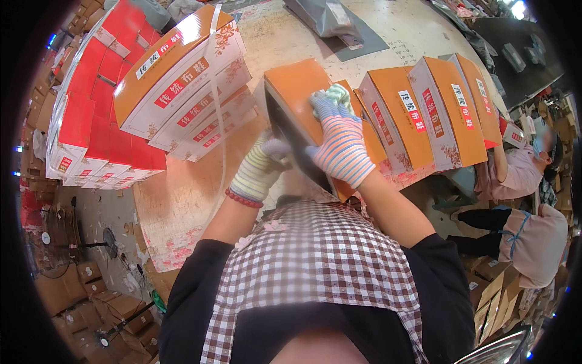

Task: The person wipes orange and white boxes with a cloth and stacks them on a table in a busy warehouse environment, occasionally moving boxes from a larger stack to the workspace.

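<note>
My right hand [343,145], in a striped knit glove, presses a crumpled pale green cloth [337,96] onto the orange lid of a cardboard shoebox [295,86]. This box stands tilted before me, a dark gap showing along its near left side. Close to that gap is my left hand [263,161], in a yellowish striped glove with a red bead bracelet at the wrist; its fingers are blurred, and their contact with the box is unclear. Several orange-and-white shoeboxes [400,118] lean in a row at the right. To the left rises a stack of similar boxes [182,86] with a pale strap across it.
Red-lidded boxes [107,123] are piled at the far left of the wooden table [182,204]. Grey plastic bags [325,20] lie at its back. Two people [514,173] [534,245] are at the right, one near the row's end. Cardboard boxes [59,286] cover floor at lower left.
</note>
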Demonstrator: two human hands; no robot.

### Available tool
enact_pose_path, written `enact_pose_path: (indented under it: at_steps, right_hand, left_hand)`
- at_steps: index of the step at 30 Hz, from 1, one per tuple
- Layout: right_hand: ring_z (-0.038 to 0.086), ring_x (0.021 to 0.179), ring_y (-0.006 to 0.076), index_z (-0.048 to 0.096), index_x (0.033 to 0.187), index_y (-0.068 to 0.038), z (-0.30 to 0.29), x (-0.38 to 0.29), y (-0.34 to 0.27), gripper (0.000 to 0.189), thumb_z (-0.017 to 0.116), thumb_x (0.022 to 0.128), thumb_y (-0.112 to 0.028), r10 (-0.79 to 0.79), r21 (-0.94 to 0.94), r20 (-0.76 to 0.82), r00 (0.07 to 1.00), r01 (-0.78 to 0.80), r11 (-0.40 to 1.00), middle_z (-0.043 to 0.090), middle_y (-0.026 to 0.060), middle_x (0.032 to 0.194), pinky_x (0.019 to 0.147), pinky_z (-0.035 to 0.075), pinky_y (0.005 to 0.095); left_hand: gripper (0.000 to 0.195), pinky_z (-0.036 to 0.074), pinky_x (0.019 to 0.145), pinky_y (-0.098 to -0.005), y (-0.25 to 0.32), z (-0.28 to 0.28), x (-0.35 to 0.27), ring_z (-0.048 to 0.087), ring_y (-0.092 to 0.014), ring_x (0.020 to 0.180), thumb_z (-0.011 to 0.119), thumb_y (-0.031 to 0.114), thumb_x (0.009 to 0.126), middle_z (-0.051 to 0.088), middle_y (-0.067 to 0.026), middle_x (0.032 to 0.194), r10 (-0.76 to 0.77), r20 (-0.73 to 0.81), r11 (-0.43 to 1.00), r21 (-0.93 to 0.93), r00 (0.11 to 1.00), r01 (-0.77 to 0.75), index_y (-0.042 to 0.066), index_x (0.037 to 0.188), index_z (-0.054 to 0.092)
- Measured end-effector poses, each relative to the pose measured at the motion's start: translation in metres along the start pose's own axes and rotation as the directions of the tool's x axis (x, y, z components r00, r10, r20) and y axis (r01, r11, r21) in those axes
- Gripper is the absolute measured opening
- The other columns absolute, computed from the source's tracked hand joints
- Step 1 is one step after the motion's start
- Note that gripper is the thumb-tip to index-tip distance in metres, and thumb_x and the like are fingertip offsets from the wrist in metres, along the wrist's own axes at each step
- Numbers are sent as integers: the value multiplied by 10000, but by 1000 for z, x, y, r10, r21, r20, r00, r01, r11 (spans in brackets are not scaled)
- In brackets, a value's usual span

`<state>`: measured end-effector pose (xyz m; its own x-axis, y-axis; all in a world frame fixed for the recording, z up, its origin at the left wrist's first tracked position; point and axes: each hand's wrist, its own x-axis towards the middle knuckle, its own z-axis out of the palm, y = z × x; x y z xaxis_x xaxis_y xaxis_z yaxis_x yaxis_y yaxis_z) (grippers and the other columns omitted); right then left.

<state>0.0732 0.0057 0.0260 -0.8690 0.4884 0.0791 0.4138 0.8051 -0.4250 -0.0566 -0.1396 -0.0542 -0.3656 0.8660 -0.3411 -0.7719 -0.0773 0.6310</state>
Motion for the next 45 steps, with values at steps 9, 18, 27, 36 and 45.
enact_pose_path:
  at_steps: [9,18,27,36,45]
  right_hand:
    - [414,1404,406,392,1483,-13,-33,-23,-19,932,807,698,-295,-208,-260,-250,946,141,955,438,198,1513,1145,344,497]
    - [511,1298,393,557,1373,-37,46,5,98,768,793,749,-418,-9,-207,-186,982,-30,978,553,162,1424,1093,386,522]
    - [529,1262,388,608,1288,-42,54,3,97,663,785,752,-390,-101,-285,-237,966,31,958,594,153,1360,1054,408,520]
    - [628,986,154,632,1265,-20,64,21,114,473,756,824,-134,117,632,-199,973,36,774,638,89,1250,862,503,285]
    - [628,714,114,442,1442,-48,26,204,-5,594,706,946,-242,-253,923,-111,961,194,333,614,24,819,635,542,252]
  left_hand:
    - [788,505,1007,-371,11,43,-1,566,-220,1238,697,32,755,585,-114,1366,165,226,973,124,960,-197,53,1492,418]
    - [651,536,823,-417,64,-58,15,638,-256,914,555,642,954,660,-144,1107,407,-307,754,-419,860,-506,130,1356,554]
    - [764,493,1026,-506,227,60,-83,575,-343,1228,535,599,978,537,-208,1363,813,-326,467,-131,483,-875,54,1499,410]
    - [546,475,1007,-351,312,-173,-87,621,-205,1176,691,427,939,676,-110,1257,748,-381,603,732,543,-317,24,1303,626]
    - [648,490,945,-382,194,-43,-82,588,-229,1128,669,441,949,568,-130,1320,835,-469,537,577,289,-615,22,1408,486]
